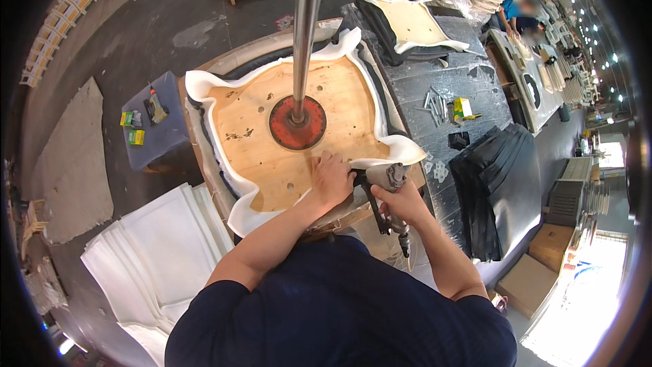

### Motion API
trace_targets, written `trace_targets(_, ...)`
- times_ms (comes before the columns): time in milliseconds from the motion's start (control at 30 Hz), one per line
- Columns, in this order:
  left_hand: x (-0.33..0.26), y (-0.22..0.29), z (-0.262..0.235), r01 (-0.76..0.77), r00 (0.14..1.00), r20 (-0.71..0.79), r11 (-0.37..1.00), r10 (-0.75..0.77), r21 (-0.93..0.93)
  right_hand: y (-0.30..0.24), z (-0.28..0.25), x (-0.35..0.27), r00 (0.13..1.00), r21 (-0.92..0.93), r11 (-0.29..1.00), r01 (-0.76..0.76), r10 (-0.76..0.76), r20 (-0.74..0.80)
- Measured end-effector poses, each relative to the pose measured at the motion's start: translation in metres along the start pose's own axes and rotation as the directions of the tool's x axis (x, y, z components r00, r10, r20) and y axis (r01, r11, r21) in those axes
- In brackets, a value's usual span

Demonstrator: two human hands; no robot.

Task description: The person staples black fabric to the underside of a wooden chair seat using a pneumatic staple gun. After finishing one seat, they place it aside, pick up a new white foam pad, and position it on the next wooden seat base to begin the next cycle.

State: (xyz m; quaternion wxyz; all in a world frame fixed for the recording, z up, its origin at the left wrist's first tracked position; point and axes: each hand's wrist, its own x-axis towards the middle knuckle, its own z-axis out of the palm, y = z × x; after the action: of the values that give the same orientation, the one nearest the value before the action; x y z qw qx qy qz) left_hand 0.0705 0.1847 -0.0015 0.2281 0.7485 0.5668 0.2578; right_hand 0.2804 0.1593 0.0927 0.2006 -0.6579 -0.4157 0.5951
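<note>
In front of me lies a wooden seat board with white foam padding folded up around its edges and dark cloth beneath. A round red plate on a metal pole presses on its middle. My left hand is closed over the near edge, its bent fingers on the wood and the padding edge under it. My right hand grips an air staple gun, whose nose points left at the padding edge beside my left fingers. A hose fitting hangs below the gun's handle.
At right, a plastic-covered table bears another padded board, loose staple strips, a yellow-green box and black sheets. At left are a blue-grey stand with small boxes and white sheets. Co-workers stand far right.
</note>
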Motion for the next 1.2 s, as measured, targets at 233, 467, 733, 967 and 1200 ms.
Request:
trace_targets(233, 0.003, -0.001, 0.006, 0.025, 0.997, -0.065, 0.998, -0.029, -0.058, -0.025, 0.002, 0.022, 0.995, -0.127, 0.987, -0.096, 0.099, 0.018)
trace_targets(467, 0.004, 0.000, 0.004, 0.069, 0.997, 0.031, 0.993, -0.066, -0.097, -0.032, 0.008, 0.030, 0.991, -0.258, 0.957, -0.133, 0.125, -0.046)
trace_targets(733, 0.008, 0.001, 0.000, 0.103, 0.994, 0.057, 0.982, -0.095, -0.160, -0.033, 0.014, 0.025, 0.997, -0.245, 0.968, -0.052, 0.036, -0.072)
trace_targets(967, 0.007, -0.001, 0.001, 0.124, 0.991, 0.063, 0.978, -0.115, -0.167, -0.046, 0.017, 0.029, 0.994, -0.316, 0.943, -0.103, 0.086, -0.068)
trace_targets(1200, 0.007, -0.001, 0.002, 0.131, 0.991, 0.061, 0.978, -0.122, -0.163, -0.051, 0.021, 0.028, 0.993, -0.336, 0.937, -0.094, 0.067, -0.092)
